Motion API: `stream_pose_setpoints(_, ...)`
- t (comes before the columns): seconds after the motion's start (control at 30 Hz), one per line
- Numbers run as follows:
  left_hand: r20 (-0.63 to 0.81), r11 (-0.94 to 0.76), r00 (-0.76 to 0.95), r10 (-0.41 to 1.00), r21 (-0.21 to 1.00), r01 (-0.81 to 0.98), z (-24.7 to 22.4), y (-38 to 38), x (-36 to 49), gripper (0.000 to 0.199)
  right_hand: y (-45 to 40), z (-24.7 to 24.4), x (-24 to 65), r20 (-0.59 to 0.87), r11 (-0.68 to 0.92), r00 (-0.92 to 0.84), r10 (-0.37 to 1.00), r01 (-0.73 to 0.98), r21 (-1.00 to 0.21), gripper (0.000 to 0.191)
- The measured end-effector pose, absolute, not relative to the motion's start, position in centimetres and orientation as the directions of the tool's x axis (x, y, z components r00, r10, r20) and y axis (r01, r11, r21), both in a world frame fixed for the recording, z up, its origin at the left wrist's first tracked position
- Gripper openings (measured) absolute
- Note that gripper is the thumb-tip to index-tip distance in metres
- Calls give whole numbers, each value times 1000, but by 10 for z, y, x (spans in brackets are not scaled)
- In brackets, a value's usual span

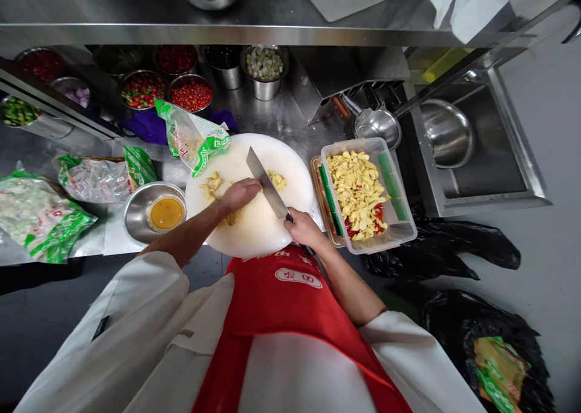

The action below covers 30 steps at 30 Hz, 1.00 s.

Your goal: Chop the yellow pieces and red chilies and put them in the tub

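Observation:
My right hand (303, 226) is wrapped round the handle of a cleaver (269, 186), whose broad blade points away from me over a round white cutting board (290, 158). Left of the blade, my left hand (242, 194) has its fingers curled together on a piece of ginger, mostly hidden beneath them, with the fingertips close to the steel. Cut ginger slices (276, 180) lie on the blade's right side. At the board's left sits a knobbly ginger root (211, 185), and more ginger pieces (231, 219) show under my left forearm.
A clear plastic tub (403, 219) of sliced ginger and red chillies stands right of the board. To the left are a steel bowl (136, 213) with brown liquid and plastic bags (49, 213). Bowls of chopped ingredients (189, 95) line the back beneath a steel shelf (272, 34).

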<state>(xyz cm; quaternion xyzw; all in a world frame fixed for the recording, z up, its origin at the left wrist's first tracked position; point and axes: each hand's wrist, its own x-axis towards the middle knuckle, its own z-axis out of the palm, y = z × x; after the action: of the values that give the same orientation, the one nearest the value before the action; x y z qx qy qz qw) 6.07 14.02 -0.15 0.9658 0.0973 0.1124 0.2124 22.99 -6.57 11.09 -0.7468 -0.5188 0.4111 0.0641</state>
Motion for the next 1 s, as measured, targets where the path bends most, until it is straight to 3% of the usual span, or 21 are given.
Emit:
stream_pose_setpoints(0.13,180,-884,954,239,447,137,-4,141,61,30,-70,121,231,-505,-410,125,854,759,-506,26)
stream_pose_setpoints(0.33,171,-882,956,239,449,141,-5,141,60,31,-92,140,243,-559,-399,72,826,776,-489,25)
stream_pose_setpoints(0.53,179,-891,961,211,439,114,-2,142,59,30,-65,111,231,-578,-439,117,807,774,-456,25)
stream_pose_setpoints(0.73,173,-898,954,243,411,154,3,141,60,29,-65,112,233,-514,-406,112,850,760,-507,27)
stream_pose_setpoints(1.0,151,-869,950,274,461,178,4,142,60,30,-90,135,249,-580,-425,71,811,754,-501,22)
